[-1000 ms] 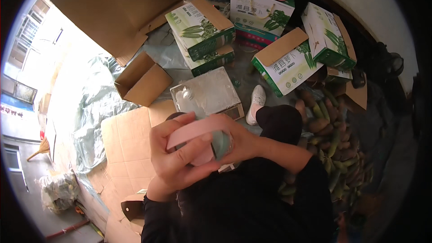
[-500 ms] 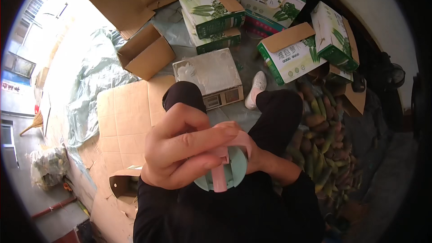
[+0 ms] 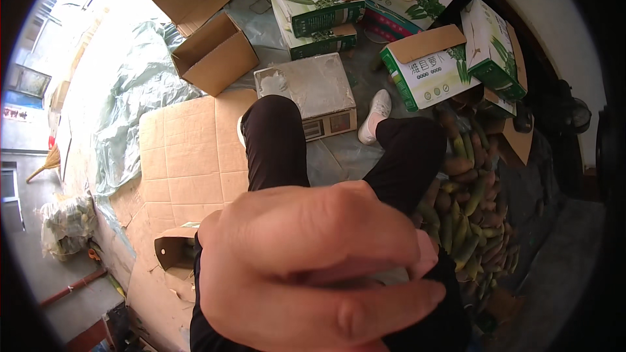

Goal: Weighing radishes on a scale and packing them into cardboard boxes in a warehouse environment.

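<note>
My left hand [image 3: 306, 254] is large and close in the lower middle, its back toward me. Its fingers are bent and point right, closing around a lidded cup. Little of the cup shows: a pink piece [image 3: 426, 255] by the fingertips and a pale sliver [image 3: 391, 276] between the fingers. The rest is covered by the hand. My right hand cannot be seen. Behind the hand are my knees in black trousers [image 3: 277, 137].
Ahead stands a worn pale box [image 3: 310, 88]. White-and-green cartons [image 3: 316, 0] are stacked beyond it, near an open brown box [image 3: 218, 58]. Long green radishes [image 3: 473, 202] lie heaped at right. Flattened cardboard [image 3: 186, 156] and plastic sheeting [image 3: 134, 104] cover the floor at left.
My left hand has come up much closer and now hides most of the cup. The green lid and my right hand, both visible before, are out of sight.
</note>
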Demonstrator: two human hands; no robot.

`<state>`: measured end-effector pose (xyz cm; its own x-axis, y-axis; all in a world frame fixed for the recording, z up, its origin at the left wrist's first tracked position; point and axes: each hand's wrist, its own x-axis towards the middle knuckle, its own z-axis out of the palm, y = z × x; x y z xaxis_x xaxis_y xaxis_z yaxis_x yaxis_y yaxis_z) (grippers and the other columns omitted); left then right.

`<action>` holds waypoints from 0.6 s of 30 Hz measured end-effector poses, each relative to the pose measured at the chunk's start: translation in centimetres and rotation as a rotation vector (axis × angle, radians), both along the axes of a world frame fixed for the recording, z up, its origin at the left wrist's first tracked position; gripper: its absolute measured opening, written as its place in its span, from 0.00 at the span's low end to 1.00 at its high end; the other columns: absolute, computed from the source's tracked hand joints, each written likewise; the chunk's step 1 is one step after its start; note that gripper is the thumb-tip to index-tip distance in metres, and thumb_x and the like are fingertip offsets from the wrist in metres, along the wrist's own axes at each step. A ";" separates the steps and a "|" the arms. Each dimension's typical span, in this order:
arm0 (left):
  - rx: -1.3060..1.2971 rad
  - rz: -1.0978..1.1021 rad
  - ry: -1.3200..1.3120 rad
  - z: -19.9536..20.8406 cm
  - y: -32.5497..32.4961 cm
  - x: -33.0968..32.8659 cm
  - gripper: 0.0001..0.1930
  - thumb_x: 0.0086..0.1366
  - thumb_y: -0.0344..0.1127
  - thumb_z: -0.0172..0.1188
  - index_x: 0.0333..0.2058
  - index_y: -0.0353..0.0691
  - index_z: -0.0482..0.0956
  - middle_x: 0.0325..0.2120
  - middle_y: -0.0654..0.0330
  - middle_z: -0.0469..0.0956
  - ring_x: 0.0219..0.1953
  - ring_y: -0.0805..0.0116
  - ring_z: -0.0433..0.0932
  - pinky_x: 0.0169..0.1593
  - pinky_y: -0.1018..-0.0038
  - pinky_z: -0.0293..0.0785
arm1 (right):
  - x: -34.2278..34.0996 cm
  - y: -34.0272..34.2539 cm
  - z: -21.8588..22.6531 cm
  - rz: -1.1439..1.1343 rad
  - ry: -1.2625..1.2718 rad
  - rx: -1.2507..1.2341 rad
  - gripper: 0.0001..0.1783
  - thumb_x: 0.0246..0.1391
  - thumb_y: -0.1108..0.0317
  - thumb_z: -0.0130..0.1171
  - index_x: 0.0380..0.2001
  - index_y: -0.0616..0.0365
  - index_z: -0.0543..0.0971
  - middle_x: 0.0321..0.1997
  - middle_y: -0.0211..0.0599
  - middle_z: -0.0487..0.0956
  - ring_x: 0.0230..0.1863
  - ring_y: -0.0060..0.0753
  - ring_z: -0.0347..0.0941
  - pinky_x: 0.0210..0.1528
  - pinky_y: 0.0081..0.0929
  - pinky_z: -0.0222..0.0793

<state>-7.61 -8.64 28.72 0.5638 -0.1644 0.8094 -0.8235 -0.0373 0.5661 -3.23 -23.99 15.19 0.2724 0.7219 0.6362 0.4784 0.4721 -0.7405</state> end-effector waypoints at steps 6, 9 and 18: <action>0.000 -0.246 -0.357 -1.6 0.5 2.2 0.24 0.65 0.41 0.52 0.32 0.14 0.73 0.35 0.39 0.67 0.25 0.59 0.76 0.30 0.71 0.80 | -0.4 -1.0 -1.1 -0.023 -0.186 -0.114 0.27 0.38 0.62 0.67 0.42 0.63 0.70 0.48 0.47 0.72 0.48 0.48 0.69 0.49 0.37 0.66; 0.001 -0.194 -0.311 -1.5 0.8 1.8 0.23 0.65 0.40 0.52 0.31 0.16 0.74 0.35 0.40 0.67 0.24 0.60 0.76 0.29 0.72 0.79 | -1.2 -0.6 0.0 -0.077 0.112 -0.035 0.26 0.38 0.62 0.67 0.40 0.63 0.71 0.48 0.47 0.72 0.48 0.48 0.69 0.49 0.37 0.66; 0.019 -0.101 -0.206 -1.2 0.9 1.3 0.19 0.63 0.39 0.54 0.30 0.21 0.76 0.33 0.44 0.68 0.23 0.63 0.74 0.27 0.75 0.76 | -1.2 -0.6 0.9 -0.114 0.095 -0.030 0.28 0.39 0.61 0.67 0.42 0.64 0.70 0.48 0.48 0.72 0.48 0.48 0.69 0.49 0.37 0.66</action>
<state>-6.30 -7.70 27.54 0.3666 -0.2276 0.9021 -0.9219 0.0420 0.3852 -4.42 -24.56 16.09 0.4120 0.7008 0.5823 0.4544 0.3959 -0.7980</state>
